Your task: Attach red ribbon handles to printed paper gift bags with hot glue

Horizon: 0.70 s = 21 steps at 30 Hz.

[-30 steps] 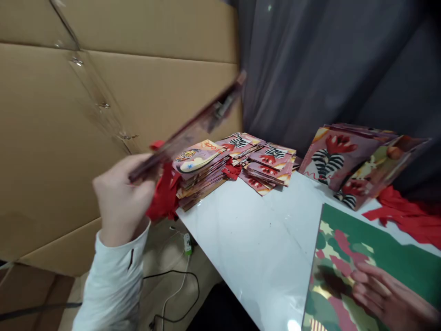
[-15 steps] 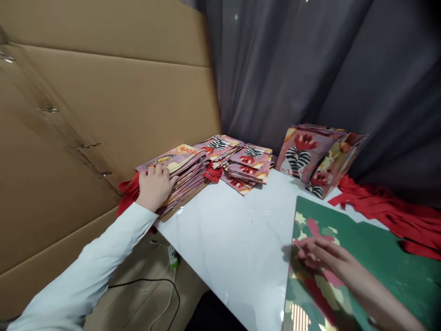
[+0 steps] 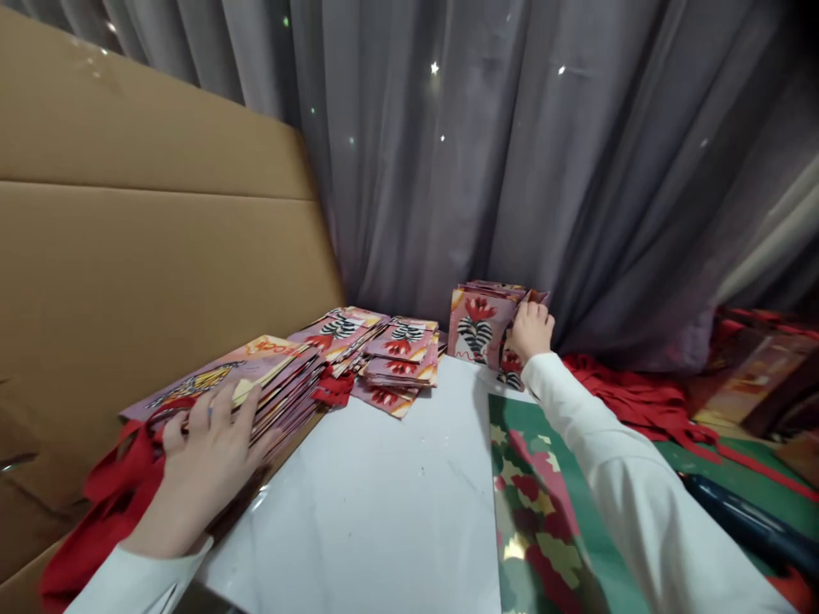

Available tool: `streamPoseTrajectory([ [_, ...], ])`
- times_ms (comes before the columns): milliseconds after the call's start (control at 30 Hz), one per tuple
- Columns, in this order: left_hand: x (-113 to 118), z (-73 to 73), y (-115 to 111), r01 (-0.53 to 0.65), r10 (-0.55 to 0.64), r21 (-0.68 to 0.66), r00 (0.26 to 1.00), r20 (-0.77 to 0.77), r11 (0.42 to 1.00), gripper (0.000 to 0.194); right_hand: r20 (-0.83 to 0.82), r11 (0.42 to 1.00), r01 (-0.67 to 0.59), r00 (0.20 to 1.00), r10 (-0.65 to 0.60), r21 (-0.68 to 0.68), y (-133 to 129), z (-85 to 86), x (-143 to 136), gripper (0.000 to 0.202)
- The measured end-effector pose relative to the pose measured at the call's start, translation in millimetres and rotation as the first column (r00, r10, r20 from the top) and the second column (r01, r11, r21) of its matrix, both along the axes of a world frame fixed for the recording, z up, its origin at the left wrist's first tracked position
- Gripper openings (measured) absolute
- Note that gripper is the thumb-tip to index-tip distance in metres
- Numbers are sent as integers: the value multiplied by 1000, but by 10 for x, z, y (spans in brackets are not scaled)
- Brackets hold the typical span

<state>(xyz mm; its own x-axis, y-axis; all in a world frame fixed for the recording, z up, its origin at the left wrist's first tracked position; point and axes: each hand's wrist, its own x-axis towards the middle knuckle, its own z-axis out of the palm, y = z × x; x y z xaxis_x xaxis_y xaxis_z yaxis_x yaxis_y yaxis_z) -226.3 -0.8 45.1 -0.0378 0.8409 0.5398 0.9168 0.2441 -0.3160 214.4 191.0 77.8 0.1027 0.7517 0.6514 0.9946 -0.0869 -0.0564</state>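
My left hand (image 3: pixel 208 452) rests on the near end of a stack of flat printed paper gift bags (image 3: pixel 281 418), its fingers apart on the top one. Red ribbon handles (image 3: pixel 121 486) hang off that end. Farther back, my right hand (image 3: pixel 533 331) has its fingers bent over the top edge of a partly opened paper bag (image 3: pixel 510 367), which it largely covers. Right beside that bag, several printed bags (image 3: pixel 479 328) with a zebra-striped flower picture stand upright against the curtain.
Smaller bag piles (image 3: pixel 400 358) lie on the white table (image 3: pixel 384 495). A green patterned sheet (image 3: pixel 543 512) covers its right part. Red ribbons (image 3: pixel 627 396) and a dark, long tool (image 3: pixel 748 516) lie farther right. Cardboard (image 3: pixel 153 273) stands along the left, a grey curtain (image 3: pixel 409 153) behind.
My right hand has gone from above the green sheet forward to the standing bags. The left stays at the big stack, its fingers now more spread. The view has swung right.
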Motion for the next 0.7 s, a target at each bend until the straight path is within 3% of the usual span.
streamPoseTrajectory([
  [100, 112, -55, 81, 147, -139, -65, 984, 109, 987, 48, 78, 999, -18, 997, 16, 27, -332, -34, 86, 33],
  [200, 447, -64, 174, 412, -366, -95, 878, 310, 906, 42, 161, 998, -53, 986, 46, 42, -865, -133, 44, 24],
  [300, 1047, -16, 164, 690, -627, 7, 655, 422, 724, 37, 146, 992, -118, 983, 110, 50, -1409, -357, -127, 20],
  [367, 1518, 7, 71, 830, -787, 103, 471, 398, 548, 31, 53, 986, -165, 985, 165, -5, -1710, -565, -272, 21],
  [433, 1946, -25, -56, 926, -881, 107, 301, 364, 361, 27, -125, 972, -208, 973, 195, -107, -1958, -773, -392, 22],
  [500, 2253, -135, -163, 970, -935, 66, 206, 287, 233, 31, -292, 893, -405, 894, 340, -199, -2157, -922, -440, 18],
  [567, 2406, -304, -214, 972, -953, 43, 219, 207, 233, 34, -431, 743, -615, 765, 479, -266, -2284, -963, -373, 24],
  [633, 2432, -496, -212, 970, -947, -20, 239, 217, 240, 36, -542, 620, -721, 670, 508, -311, -2287, -891, -170, 27],
  [667, 2418, -591, -199, 967, -938, -51, 253, 236, 248, 40, -564, 616, -709, 680, 468, -344, -2229, -824, -21, 29],
  [700, 2399, -684, -185, 964, -928, -83, 267, 259, 254, 44, -554, 666, -651, 726, 407, -364, -2131, -747, 152, 32],
])
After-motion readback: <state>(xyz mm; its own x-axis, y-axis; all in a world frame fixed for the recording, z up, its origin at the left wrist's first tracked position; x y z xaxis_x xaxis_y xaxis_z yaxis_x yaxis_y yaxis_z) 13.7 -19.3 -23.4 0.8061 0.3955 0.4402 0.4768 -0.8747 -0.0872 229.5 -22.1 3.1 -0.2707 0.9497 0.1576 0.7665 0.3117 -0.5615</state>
